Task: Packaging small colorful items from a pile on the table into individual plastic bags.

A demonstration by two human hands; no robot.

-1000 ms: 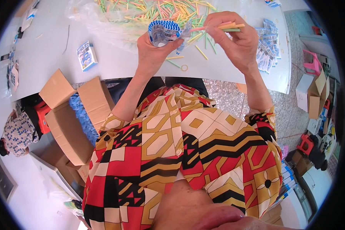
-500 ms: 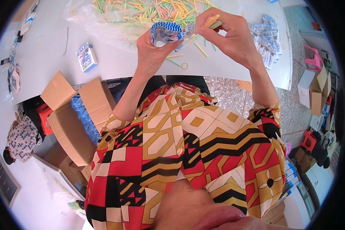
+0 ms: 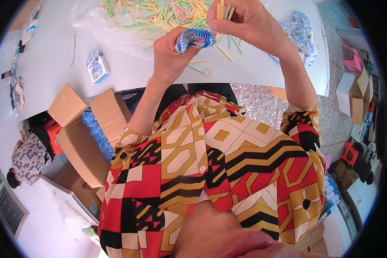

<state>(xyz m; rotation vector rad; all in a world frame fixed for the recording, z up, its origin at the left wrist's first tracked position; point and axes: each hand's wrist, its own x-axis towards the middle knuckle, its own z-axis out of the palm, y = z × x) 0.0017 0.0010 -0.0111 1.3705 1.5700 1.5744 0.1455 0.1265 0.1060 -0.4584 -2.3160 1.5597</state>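
Note:
My left hand (image 3: 167, 56) is closed round a small blue-and-white packet (image 3: 195, 39) with a checked edge, its mouth tilted and showing a silvery inside. Just right of it, my right hand (image 3: 249, 21) pinches several short, thin yellow, orange and green sticks (image 3: 221, 12), which point away from me. Its fingertips are close to the packet's right end; whether they touch it I cannot tell. Beyond both hands lies a large heap of pastel sticks (image 3: 159, 12) on clear plastic sheeting (image 3: 94, 21). A few loose sticks (image 3: 225, 53) are scattered nearer me.
A blue-and-white box (image 3: 97, 66) stands on the white table (image 3: 129, 71) at left. Flat packets (image 3: 303, 41) are piled at right. Near the front edge lies a rubber band (image 3: 207, 72). An open cardboard box (image 3: 81, 146) with blue material is below the table's left side.
My right hand has drawn a little away to the far side, turning the sticks more upright. The packet in my left hand has shifted slightly right and tilted.

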